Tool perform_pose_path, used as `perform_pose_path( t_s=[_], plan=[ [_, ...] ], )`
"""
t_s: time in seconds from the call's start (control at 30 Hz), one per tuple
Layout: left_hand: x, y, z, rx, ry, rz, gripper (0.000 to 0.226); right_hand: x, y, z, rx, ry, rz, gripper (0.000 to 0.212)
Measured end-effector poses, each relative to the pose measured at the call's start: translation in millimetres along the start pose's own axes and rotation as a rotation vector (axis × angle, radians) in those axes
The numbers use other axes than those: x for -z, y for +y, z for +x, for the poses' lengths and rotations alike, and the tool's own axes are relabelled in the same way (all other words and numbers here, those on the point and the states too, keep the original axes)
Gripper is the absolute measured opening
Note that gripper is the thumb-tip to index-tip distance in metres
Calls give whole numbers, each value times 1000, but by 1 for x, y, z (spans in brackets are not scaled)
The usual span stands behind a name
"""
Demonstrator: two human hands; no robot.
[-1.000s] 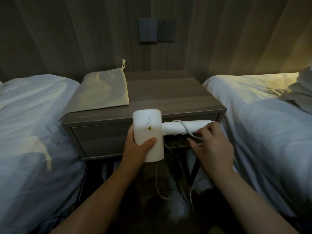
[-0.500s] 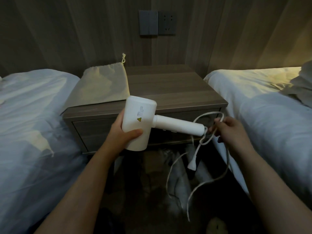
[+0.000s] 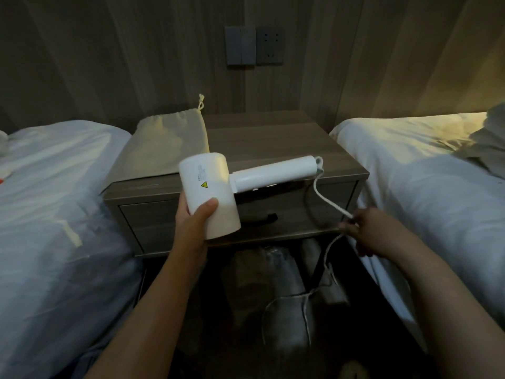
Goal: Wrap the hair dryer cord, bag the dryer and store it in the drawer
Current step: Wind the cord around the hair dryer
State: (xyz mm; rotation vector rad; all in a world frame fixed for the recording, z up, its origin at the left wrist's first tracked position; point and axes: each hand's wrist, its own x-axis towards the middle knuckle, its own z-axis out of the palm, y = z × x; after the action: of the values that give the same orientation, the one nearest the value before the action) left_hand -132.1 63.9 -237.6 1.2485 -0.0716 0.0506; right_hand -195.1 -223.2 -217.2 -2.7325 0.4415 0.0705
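Note:
My left hand [image 3: 194,222] grips the barrel of a white hair dryer [image 3: 210,192], held in front of the nightstand with its handle pointing right. The white cord [image 3: 326,199] leaves the handle's end, drops down and runs into my right hand [image 3: 369,231], which pinches it low at the right. Below that hand the cord hangs loose toward the floor. A beige drawstring bag [image 3: 169,143] lies flat on the left of the wooden nightstand [image 3: 273,143]. The drawer [image 3: 295,214] under the top is closed, with a dark handle.
A white-sheeted bed [image 3: 54,201] is at the left, another bed [image 3: 426,181] at the right, both close to the nightstand. Grey switches and a socket [image 3: 254,46] are on the wood wall. Pale bundles lie on the dark floor under the nightstand.
The dryer has tilted so its handle rises toward the right. My right hand has left the handle's end and slid down the cord, pulling it out straighter.

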Motion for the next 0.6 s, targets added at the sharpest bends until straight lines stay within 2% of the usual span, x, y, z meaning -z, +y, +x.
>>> perform_pose_path(
  t_s=[0.07, 0.13, 0.2, 0.27, 0.33, 0.4, 0.47, 0.53, 0.6],
  plan=[
    [-2, -1, -1, 3, -19, -11, 95, -8, -6, -1, 22, 54, -214, 34],
    [-4, -1, -2, 5, -42, 1, 91, -12, -11, -2, 38, 124, -237, 37],
    [-5, -2, -3, -3, -57, 28, 81, -10, -13, 0, 77, 246, -98, 30],
    [-6, -1, -3, -20, -80, 105, 79, -2, -12, 1, 85, 494, 106, 22],
    [-7, -1, -3, -43, -135, 212, 78, 2, -13, 1, 172, 640, 230, 26],
    [-9, 0, -5, -38, -205, 292, 71, 0, -18, 0, 356, 568, 260, 33],
    [-11, -1, -7, -13, -286, 344, 64, -6, -25, -5, 498, 371, 243, 38],
    [-11, -1, -9, 1, -350, 382, 62, -9, -28, -10, 483, 133, 194, 53],
    [-11, -1, -10, 10, -369, 389, 61, -9, -29, -12, 391, -29, 144, 63]
  ],
)
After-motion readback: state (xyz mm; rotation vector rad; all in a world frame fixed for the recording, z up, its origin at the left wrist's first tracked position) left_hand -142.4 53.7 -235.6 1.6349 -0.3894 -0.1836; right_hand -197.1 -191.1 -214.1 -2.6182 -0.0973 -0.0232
